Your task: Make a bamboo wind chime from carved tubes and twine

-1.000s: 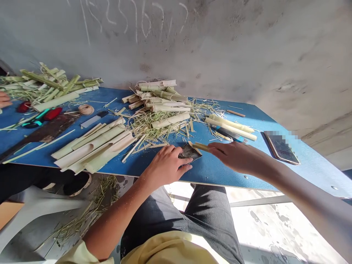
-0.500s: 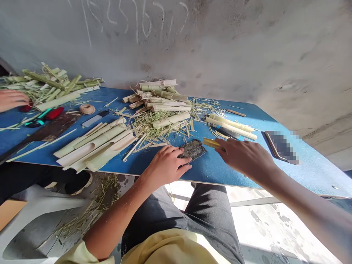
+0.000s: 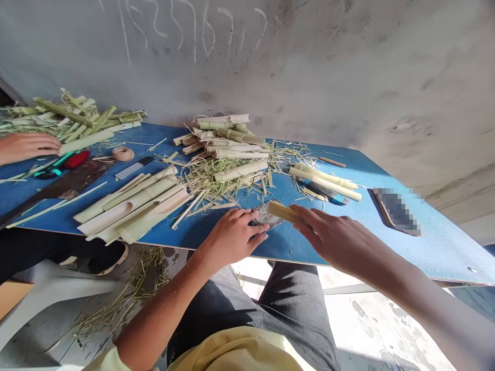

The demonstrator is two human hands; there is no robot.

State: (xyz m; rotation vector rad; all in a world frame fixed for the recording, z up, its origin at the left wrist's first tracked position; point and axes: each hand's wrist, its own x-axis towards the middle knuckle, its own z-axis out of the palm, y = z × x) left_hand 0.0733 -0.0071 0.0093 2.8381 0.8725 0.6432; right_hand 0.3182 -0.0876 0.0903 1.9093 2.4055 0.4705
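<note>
My left hand (image 3: 232, 236) lies flat near the front edge of the blue table (image 3: 436, 242), its fingers pressing down a dark piece of sandpaper (image 3: 264, 215). My right hand (image 3: 332, 238) is closed on a short pale stick (image 3: 281, 211) and holds the stick's end on the sandpaper. Split pale stalks (image 3: 135, 203) lie left of my left hand.
A heap of cut stalks and shavings (image 3: 228, 149) sits behind the sandpaper, with two long stalks (image 3: 325, 179) to its right. A phone (image 3: 394, 211) lies at the right. Another person's hand (image 3: 25, 146) rests at the far left by a twine roll (image 3: 122, 153), a saw (image 3: 58, 186) and more stalks.
My right hand has slid the stick back left onto the sandpaper after drawing it right. The other person's hand has reached further in from the left.
</note>
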